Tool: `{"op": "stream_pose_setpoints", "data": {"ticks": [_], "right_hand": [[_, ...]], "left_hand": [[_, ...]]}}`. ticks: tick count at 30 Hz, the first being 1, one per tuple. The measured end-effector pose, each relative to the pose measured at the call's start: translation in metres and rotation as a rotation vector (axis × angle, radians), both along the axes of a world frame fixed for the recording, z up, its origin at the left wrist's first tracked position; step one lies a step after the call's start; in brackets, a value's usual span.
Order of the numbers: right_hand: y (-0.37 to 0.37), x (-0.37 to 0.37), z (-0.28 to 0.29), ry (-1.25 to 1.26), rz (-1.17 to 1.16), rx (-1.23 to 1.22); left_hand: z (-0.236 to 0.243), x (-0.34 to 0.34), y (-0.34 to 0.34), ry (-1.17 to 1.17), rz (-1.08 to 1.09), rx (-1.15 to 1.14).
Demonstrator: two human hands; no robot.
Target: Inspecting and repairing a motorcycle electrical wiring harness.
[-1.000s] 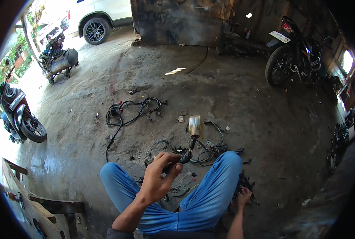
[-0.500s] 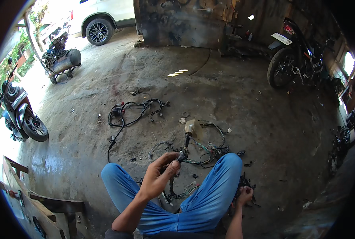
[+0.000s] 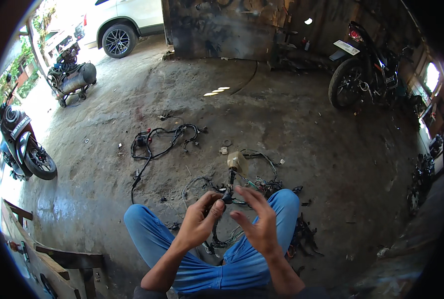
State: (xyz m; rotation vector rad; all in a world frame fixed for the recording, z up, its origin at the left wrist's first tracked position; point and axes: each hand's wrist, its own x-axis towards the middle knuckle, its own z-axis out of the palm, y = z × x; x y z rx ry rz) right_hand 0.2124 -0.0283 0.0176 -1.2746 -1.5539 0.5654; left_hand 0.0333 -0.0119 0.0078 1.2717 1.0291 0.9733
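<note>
Bundle of black-wrapped wires sits above the gap between the knees, pinched between thumb and fingers of the left hand. Left grip closed on it, remaining fingers curled in. Right hand is half open just right of the bundle: thumb and fingers apart, nothing seen between them. Can't tell if its forefinger touches the wires. Yellowish translucent rounded piece shows at the bundle's far end; exact kind unclear.

Legs in faded blue denim jeans are bent, knees out to either side. Tangle of thin multicoloured wires lies on the grey, worn concrete floor, just past the right knee. Pile of black wires and connectors is beside the right leg. Long black branched wiring harness lies farther out, front left, well apart from the hands. Small pale square part and dark flat ring sit close together near the yellowish piece.

Background: dark motorbike far right, another dark motorbike left, wheeled grey cylindrical tank beyond that, white car at top.
</note>
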Motion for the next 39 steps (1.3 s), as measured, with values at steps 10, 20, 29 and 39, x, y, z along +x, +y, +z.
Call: {"op": "stream_pose_setpoints", "data": {"ticks": [10, 20, 29, 39], "right_hand": [[0.000, -0.008, 0.008, -0.190, 0.031, 0.065], [0.079, 0.049, 0.055, -0.711, 0.594, 0.033], [0.087, 0.057, 0.054, -0.421, 0.729, -0.182], [-0.001, 0.034, 0.054, -0.320, 0.421, -0.009]], "left_hand": [[0.003, -0.002, -0.002, 0.615, 0.083, 0.609], [0.016, -0.014, 0.003, 0.749, -0.408, 0.875], [0.019, -0.022, 0.001, 0.652, -0.394, 0.822], [0.026, -0.010, -0.009, 0.680, -0.030, 0.628]]}}
